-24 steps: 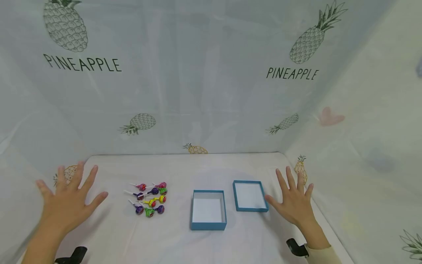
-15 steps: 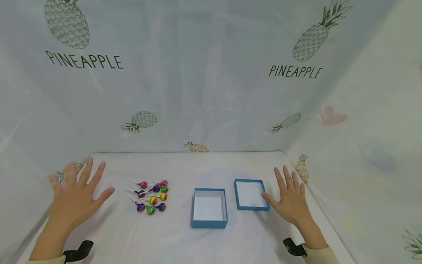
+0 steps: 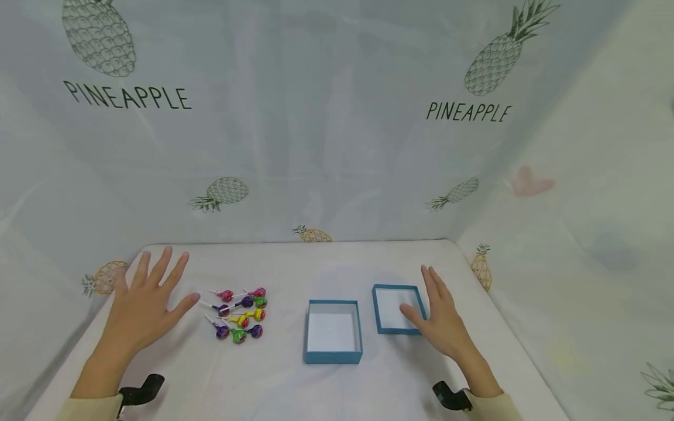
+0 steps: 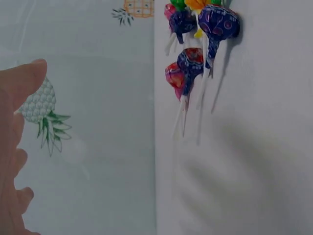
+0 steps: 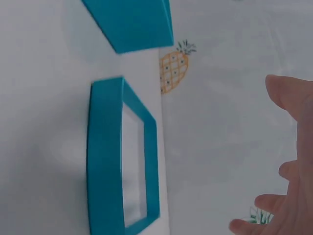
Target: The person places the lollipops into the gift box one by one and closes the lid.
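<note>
My left hand [image 3: 142, 316] hovers over the table with its fingers spread, just left of a cluster of wrapped lollipops. Among these are a purple lollipop [image 4: 219, 23], a green lollipop [image 3: 239, 336] and a yellow lollipop [image 3: 258, 314], their white sticks pointing mostly left. Over on the other side my right hand [image 3: 442, 321] is in the air, fingers extended, its thumb overlapping the shallow blue lid [image 3: 398, 331] in the head view. Left of that lid stands a deeper blue box [image 3: 333, 357], white inside, its top uncovered. Neither hand holds anything.
A white cloth covers the table [image 3: 284, 392]. Behind and at both sides hangs a pale curtain [image 3: 316, 128] printed with pineapples. Each wrist carries a black camera mount, such as the left camera mount [image 3: 142, 390].
Both hands have moved inward, the left one to the right toward the lollipops and the right one to the left over the lid's edge. Lollipops, box and lid stay put.
</note>
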Tool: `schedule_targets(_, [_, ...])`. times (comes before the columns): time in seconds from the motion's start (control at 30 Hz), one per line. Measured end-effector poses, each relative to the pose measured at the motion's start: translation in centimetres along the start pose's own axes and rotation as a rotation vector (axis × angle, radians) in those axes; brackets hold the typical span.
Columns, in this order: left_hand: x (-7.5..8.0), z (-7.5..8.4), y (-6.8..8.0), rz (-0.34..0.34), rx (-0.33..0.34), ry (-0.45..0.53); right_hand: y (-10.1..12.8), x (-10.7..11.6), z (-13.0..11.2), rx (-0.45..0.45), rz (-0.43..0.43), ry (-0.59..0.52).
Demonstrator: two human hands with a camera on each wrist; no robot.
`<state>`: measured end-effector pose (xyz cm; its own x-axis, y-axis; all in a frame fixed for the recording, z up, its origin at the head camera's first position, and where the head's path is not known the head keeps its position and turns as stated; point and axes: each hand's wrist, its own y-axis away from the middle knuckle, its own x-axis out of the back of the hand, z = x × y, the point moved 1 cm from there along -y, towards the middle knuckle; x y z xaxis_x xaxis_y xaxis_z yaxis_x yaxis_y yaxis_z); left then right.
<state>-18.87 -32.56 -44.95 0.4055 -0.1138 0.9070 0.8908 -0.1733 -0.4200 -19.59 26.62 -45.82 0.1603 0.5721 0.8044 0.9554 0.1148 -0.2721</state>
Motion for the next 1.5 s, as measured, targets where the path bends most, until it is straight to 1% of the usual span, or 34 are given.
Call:
schedule_targets(0.2, [-0.4,1.0,-0.7,-0.006,-0.029,0.041,0.8,-1.5,-1.4,0.021,-0.028,-0.168])
schedule_targets(0.3, [-0.6,1.8,-1.3,0.000,-0.048,0.054,1.2,-2.2,-2.0,0.030,-0.022,-0.215])
schedule_targets(0.37, [-0.7,2.4,-1.7,-0.006,-0.049,0.068,1.4,-2.7,-2.2,0.027,-0.026,-0.233])
schedule_targets(0.5, [-1.0,3.7,-2.4,-0.047,-0.038,0.118,2.0,-3.6,-2.5,0.017,-0.054,-0.294])
schedule_targets(0.7, [-2.2,5.3,-3.6,-0.133,-0.038,0.212,2.9,-5.0,-2.9,0.003,-0.106,-0.429])
schedule_targets(0.83, [-2.9,6.1,-4.1,-0.161,-0.048,0.290,3.5,-5.9,-3.4,-0.030,-0.133,-0.504])
schedule_targets(1.07, [-4.3,7.0,-5.3,-0.207,-0.051,0.374,4.3,-7.2,-4.3,-0.060,-0.148,-0.561])
schedule_targets(1.17, [-4.9,7.3,-5.9,-0.232,-0.047,0.415,4.5,-7.7,-4.6,-0.092,-0.155,-0.576])
schedule_targets(1.4, [-5.9,7.6,-7.0,-0.293,-0.086,0.454,4.9,-8.7,-5.0,-0.125,-0.202,-0.601])
schedule_targets(1.5, [-6.2,7.6,-7.2,-0.312,-0.072,0.477,5.0,-9.2,-5.0,-0.141,-0.217,-0.620])
